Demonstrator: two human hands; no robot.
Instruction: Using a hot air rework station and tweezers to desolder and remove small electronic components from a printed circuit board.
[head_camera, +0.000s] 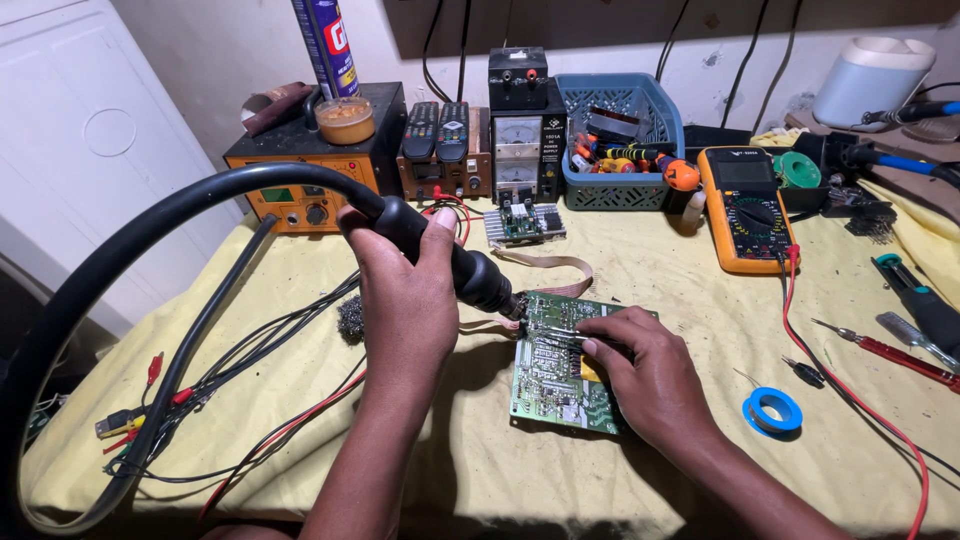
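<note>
orange multimeter (747, 208), blue basket (620, 140)

Circuit board (553, 385) on table (480, 470), multimeter (748, 208) behind right
</note>
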